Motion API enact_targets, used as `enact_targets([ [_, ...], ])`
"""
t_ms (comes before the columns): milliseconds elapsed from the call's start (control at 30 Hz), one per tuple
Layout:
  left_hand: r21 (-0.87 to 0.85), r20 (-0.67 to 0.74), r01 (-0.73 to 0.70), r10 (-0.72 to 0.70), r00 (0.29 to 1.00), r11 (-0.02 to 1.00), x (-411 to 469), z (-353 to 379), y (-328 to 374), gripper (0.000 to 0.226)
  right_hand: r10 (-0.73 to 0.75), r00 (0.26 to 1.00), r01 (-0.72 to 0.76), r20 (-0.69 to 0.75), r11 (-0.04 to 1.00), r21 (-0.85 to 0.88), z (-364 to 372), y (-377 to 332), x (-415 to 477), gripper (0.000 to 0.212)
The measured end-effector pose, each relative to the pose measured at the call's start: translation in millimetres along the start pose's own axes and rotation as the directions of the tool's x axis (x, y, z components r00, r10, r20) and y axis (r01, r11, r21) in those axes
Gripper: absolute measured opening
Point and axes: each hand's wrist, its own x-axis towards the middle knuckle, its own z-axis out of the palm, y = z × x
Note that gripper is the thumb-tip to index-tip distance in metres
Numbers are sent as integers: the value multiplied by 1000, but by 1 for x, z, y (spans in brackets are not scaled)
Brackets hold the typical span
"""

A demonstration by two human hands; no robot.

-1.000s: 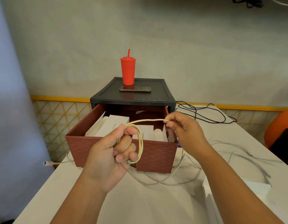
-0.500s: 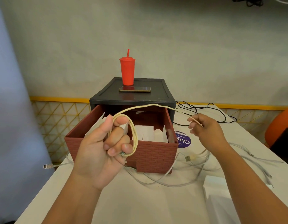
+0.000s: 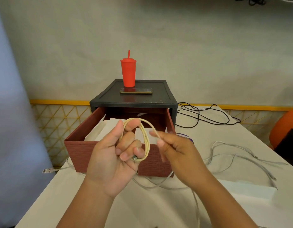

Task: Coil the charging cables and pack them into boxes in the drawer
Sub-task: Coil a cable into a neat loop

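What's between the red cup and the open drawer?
A phone lies flat on the black cabinet top, in front of the red cup and behind the drawer; head view.

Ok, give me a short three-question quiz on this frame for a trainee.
1. True or false: the brown drawer stands pulled open with white boxes inside.
2. The right hand pinches the cream cable near its free end. What holds the coiled loops? A) the left hand B) the drawer's rim C) nothing
3. Fill in: the phone lies on the black cabinet just in front of the red ____.
Key: 1 true; 2 A; 3 cup.
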Motion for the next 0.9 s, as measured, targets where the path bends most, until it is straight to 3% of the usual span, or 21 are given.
enact_targets([
  [100, 31, -70, -35, 37, 997, 999, 0, 5, -4, 25, 29, 988, -30, 150, 1000, 3, 11, 1, -13, 29],
  [200, 58, -81, -47, 52, 995, 997, 0, 5, -9, 35, 68, 981, -57, 180, 996, -67, 16, 2, -21, 25],
  [333, 355, -74, -116, 152, 986, 928, 2, 2, -19, 40, 106, 971, -79, 216, 988, -131, 18, 2, -28, 28],
  [400, 601, -33, -140, 199, 979, 787, 4, -4, -23, 32, 128, 957, -89, 261, 984, -155, 18, 3, -31, 27],
  [500, 871, 93, -182, 210, 973, 457, 4, -9, -27, 21, 179, 941, -138, 289, 978, -157, 14, 6, -33, 19],
  [600, 971, 214, -230, 186, 959, 69, 2, -12, -32, 32, 224, 928, -180, 297, 969, -167, 7, 4, -34, 36],
  [700, 906, 295, -244, 104, 950, -345, 2, -17, -30, 37, 277, 922, -224, 272, 952, -210, -2, 3, -36, 35],
  [800, 838, 313, -260, 31, 949, -479, 0, -24, -27, 31, 323, 922, -272, 216, 933, -234, -12, 6, -36, 27],
  [900, 827, 359, -330, -24, 933, -455, -4, -27, -26, 32, 317, 935, -281, 163, 937, -208, -22, 8, -35, 23],
])
